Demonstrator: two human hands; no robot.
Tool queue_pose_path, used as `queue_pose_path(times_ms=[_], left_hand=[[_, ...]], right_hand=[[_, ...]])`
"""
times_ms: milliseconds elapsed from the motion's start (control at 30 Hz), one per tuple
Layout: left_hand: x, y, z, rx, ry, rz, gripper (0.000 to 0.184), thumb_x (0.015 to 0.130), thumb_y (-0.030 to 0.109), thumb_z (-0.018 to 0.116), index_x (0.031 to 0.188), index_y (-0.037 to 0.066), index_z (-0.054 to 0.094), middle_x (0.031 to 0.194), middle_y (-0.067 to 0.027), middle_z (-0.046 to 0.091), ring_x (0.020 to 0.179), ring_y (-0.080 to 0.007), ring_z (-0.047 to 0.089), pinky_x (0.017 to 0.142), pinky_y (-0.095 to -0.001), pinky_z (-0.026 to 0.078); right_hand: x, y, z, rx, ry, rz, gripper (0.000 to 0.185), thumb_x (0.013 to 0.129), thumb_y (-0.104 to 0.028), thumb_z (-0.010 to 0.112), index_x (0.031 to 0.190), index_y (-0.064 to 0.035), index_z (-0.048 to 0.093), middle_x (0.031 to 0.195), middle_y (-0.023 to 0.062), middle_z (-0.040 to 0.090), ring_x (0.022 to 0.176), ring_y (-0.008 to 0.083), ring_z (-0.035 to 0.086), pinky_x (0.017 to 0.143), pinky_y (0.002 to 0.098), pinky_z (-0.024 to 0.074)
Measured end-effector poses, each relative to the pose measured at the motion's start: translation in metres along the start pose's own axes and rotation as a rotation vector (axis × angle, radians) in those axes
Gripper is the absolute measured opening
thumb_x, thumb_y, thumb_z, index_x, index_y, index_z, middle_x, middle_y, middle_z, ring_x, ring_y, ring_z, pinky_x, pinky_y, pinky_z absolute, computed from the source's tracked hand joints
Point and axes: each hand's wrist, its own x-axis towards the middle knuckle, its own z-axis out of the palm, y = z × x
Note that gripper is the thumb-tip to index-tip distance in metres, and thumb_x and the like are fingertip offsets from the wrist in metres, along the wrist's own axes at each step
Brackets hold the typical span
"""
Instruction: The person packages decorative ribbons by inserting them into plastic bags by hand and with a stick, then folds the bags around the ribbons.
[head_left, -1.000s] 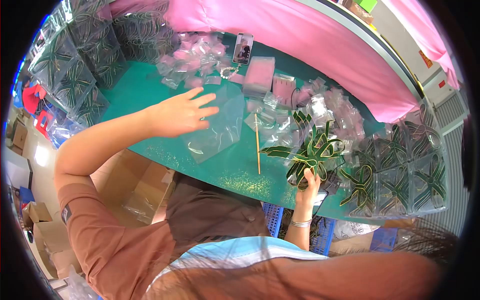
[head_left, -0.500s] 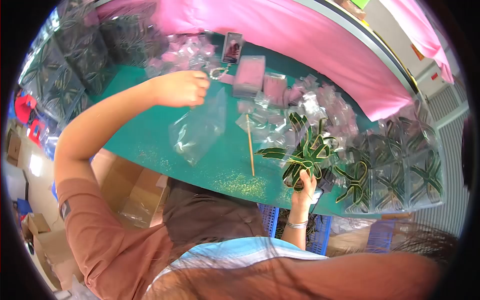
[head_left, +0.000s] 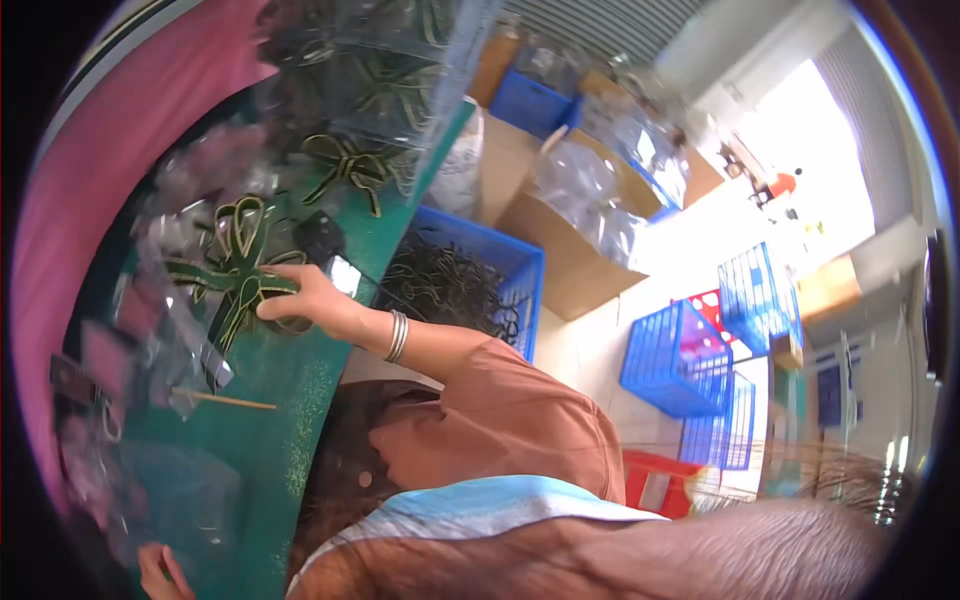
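Head view: right hand (head_left: 312,302) grips a gold-edged green ribbon bow (head_left: 246,284) over the green tabletop (head_left: 264,438), probably side-on to spare loops; left hand (head_left: 160,574) sits by a clear plastic bag (head_left: 185,495); I can't tell if it's gripping

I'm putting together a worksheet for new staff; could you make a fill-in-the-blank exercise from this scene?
1. The gold-edged bow is held in the person's ____ hand.
2. Silver bangles circle its ____.
3. The crate nearest those bangles is coloured ____.
4. The thin stick lies on a table whose colour is ____.

Missing words: right; wrist; blue; green.
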Motion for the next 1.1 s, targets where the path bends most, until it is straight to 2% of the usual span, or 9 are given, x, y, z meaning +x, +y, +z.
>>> queue_pose_path(times_ms=[133,200,333,400,500,600,700,933,1100], left_hand=[[0.013,-0.036,0.061,-0.343,0.502,0.664,0.017,0.098,0.014,0.062,0.104,-0.001,0.066,0.097,-0.0196,0.068,0.089,-0.04,0.066,0.076,-0.0469,0.053],[0.0,0.021,0.043,0.039,0.001,0.282,0.016,0.096,0.013,0.062,0.102,-0.002,0.067,0.1,-0.0196,0.069,0.097,-0.0393,0.065,0.083,-0.0475,0.053],[-0.015,0.05,0.039,-0.073,-0.005,0.051,0.014,0.092,0.015,0.066,0.095,0.001,0.069,0.094,-0.0176,0.068,0.095,-0.0369,0.065,0.094,-0.0485,0.05],[-0.029,0.042,0.055,0.037,-0.04,0.01,0.017,0.081,-0.001,0.062,0.099,-0.001,0.061,0.103,-0.0211,0.063,0.099,-0.0437,0.06,0.103,-0.0533,0.045],[-0.023,0.035,0.049,-0.014,-0.098,-0.094,0.018,0.089,0.002,0.055,0.104,-0.001,0.064,0.097,-0.0206,0.069,0.092,-0.0417,0.064,0.104,-0.0549,0.044],[-0.015,0.032,0.046,-0.068,0.028,-0.058,0.021,0.091,0.009,0.061,0.111,0.007,0.065,0.097,-0.0151,0.071,0.092,-0.0367,0.066,0.104,-0.0505,0.045],[-0.005,0.028,0.069,-0.035,0.05,-0.106,0.018,0.087,0.011,0.065,0.105,0.008,0.063,0.083,-0.0141,0.068,0.082,-0.0386,0.065,0.076,-0.0505,0.05],[-0.019,0.029,0.076,-0.099,0.353,-0.083,0.023,0.08,0.006,0.068,0.102,0.009,0.06,0.082,-0.0068,0.067,0.086,-0.0324,0.063,0.103,-0.0481,0.046],[-0.024,0.036,0.078,0.096,0.358,-0.087,0.028,0.078,0.002,0.063,0.105,0.008,0.059,0.08,-0.0101,0.066,0.084,-0.0327,0.065,0.103,-0.0484,0.046]], right_hand=[[-0.013,-0.01,-0.012,-0.018,0.082,0.013,0.058,0.08,-0.014,0.078,0.132,0.0047,0.06,0.102,0.0033,0.069,0.088,0.0102,0.063,0.078,0.0266,0.0522],[-0.013,-0.012,-0.022,-0.035,0.101,0.001,0.056,0.081,-0.014,0.078,0.131,0.0049,0.061,0.101,0.0033,0.069,0.086,0.0098,0.063,0.076,0.0261,0.0521],[-0.012,-0.011,-0.022,-0.109,0.125,-0.034,0.054,0.082,-0.016,0.078,0.128,0.0063,0.062,0.1,0.0047,0.069,0.086,0.0108,0.064,0.076,0.0261,0.0519],[-0.013,-0.016,-0.014,-0.107,0.126,-0.041,0.054,0.081,-0.016,0.078,0.128,0.0061,0.062,0.101,0.0052,0.069,0.086,0.0111,0.064,0.077,0.026,0.0516],[-0.008,-0.03,0.005,-0.086,0.023,-0.072,0.048,0.081,-0.015,0.077,0.123,0.0049,0.063,0.1,0.0047,0.069,0.084,0.0105,0.063,0.077,0.0257,0.0507],[-0.005,-0.043,0.023,-0.197,-0.053,-0.132,0.038,0.085,-0.017,0.072,0.115,0.0044,0.064,0.1,0.0049,0.068,0.087,0.0117,0.065,0.078,0.0255,0.0506],[0.011,-0.049,0.047,-0.112,-0.192,-0.145,0.04,0.084,-0.014,0.071,0.119,0.0042,0.064,0.103,0.0055,0.069,0.089,0.0142,0.065,0.082,0.0268,0.0505],[0.033,-0.058,0.135,-0.104,-0.546,-0.017,0.046,0.087,-0.02,0.071,0.123,0.0057,0.06,0.111,0.0099,0.069,0.097,0.0187,0.067,0.086,0.0314,0.0528],[0.039,-0.058,0.209,-0.165,-0.777,0.096,0.043,0.089,-0.023,0.07,0.122,0.0039,0.063,0.109,0.006,0.069,0.096,0.0158,0.066,0.086,0.0287,0.0506]])
